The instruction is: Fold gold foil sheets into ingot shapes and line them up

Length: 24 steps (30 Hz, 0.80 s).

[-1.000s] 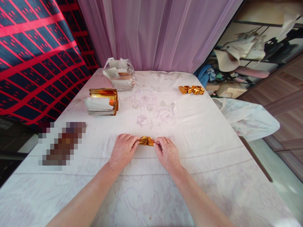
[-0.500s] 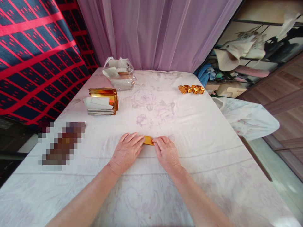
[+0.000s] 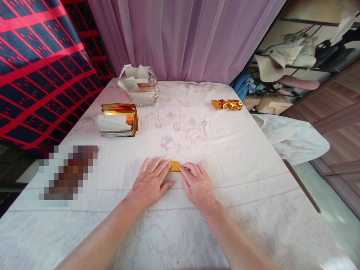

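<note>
Gold foil, folded into a small strip (image 3: 175,165), lies flat on the bench's white cloth (image 3: 239,150) toward its near edge. The left hand (image 3: 149,182) presses spread fingers on one end; the right hand (image 3: 197,183) pinches the other. It looks light, thin and crease-prone, best held by its ends. Farther left sits a foil sheet stack (image 3: 116,120); finished gold pieces (image 3: 227,104) lie near the far right corner.
</note>
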{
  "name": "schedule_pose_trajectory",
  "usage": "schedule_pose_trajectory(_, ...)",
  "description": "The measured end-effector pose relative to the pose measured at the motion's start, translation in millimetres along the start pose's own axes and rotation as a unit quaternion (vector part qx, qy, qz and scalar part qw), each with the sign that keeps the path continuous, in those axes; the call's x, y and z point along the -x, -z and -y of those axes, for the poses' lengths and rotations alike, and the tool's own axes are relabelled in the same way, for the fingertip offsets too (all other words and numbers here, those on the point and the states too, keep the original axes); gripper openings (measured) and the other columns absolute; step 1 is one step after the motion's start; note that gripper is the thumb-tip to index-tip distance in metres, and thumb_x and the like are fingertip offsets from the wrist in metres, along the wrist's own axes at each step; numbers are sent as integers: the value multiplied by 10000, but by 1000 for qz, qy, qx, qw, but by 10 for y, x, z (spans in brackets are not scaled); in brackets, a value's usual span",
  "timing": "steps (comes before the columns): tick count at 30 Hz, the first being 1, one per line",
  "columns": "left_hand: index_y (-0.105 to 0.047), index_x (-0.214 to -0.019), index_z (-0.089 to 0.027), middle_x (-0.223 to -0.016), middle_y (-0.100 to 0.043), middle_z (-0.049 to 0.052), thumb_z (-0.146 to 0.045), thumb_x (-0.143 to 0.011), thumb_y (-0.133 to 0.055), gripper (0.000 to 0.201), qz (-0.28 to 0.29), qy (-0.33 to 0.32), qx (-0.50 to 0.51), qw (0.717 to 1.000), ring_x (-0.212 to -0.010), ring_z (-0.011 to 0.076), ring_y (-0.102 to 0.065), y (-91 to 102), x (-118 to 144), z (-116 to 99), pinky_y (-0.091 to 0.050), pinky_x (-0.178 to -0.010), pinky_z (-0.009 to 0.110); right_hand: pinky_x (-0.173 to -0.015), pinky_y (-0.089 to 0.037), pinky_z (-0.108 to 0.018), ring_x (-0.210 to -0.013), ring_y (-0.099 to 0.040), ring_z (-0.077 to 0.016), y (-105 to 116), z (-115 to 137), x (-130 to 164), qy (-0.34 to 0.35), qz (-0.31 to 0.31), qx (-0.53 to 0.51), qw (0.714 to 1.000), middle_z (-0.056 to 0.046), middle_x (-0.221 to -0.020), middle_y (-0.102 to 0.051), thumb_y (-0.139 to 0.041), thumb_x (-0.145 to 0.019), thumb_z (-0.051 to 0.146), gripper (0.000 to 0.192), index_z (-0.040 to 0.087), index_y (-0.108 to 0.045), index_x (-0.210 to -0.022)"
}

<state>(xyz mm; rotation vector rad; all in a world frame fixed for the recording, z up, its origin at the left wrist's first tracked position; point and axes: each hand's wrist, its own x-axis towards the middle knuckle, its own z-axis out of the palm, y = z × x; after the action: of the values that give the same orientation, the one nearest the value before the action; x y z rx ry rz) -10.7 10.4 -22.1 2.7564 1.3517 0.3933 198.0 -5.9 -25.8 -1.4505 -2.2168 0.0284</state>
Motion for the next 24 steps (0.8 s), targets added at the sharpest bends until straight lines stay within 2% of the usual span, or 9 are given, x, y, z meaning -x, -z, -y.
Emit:
schedule_pose_trajectory(4, -479, -1437, -209, -1449, -558, 71, -465, -1018, -369, 504, -1, 2, 2, 1000, -1423, 282, -383, -7, -2, 4, -131, -1209, 566, -854, -437, -397, -1069, -551, -254, 49, 50, -4, 38, 12, 3, 999, -84, -1178, -666, -519, -944, 177, 297, 217, -677, -1192)
schedule_pose_trajectory(12, -553, -1369, -212, -1431, -573, 58, -391, -998, -458, 423, -32, -14, -30, 999, -1385, 281, -430, 62, 14, -73, -192, -1194, 555, -792, -400, -368, -987, -562, -220, 71, 82, -38, 17, 32, 14, 999, -60, -1096, -685, -573, -932, 198, 233, 228, -700, -1125)
schedule_pose_trajectory(18, -633, -1266, -177, -1264, -670, 77, -337, -951, -553, 362, -44, 9, -26, 999, -1199, 270, -565, 125, 28, -188, -281, -1144, 499, -804, -392, -370, -990, -563, -222, 62, 83, -27, 14, 43, 29, 999, -64, -1111, -675, -568, -935, 205, 277, 249, -683, -1183)
schedule_pose_trajectory(24, -607, -1304, -187, -1294, -654, 75, -329, -935, -576, 396, -38, 15, -27, 999, -1219, 286, -545, 111, 25, -184, -282, -1136, 525, -788, -384, -375, -969, -560, -227, 65, 94, -45, 34, 54, 55, 996, -83, -1095, -658, -576, -923, 190, 363, 242, -643, -1276)
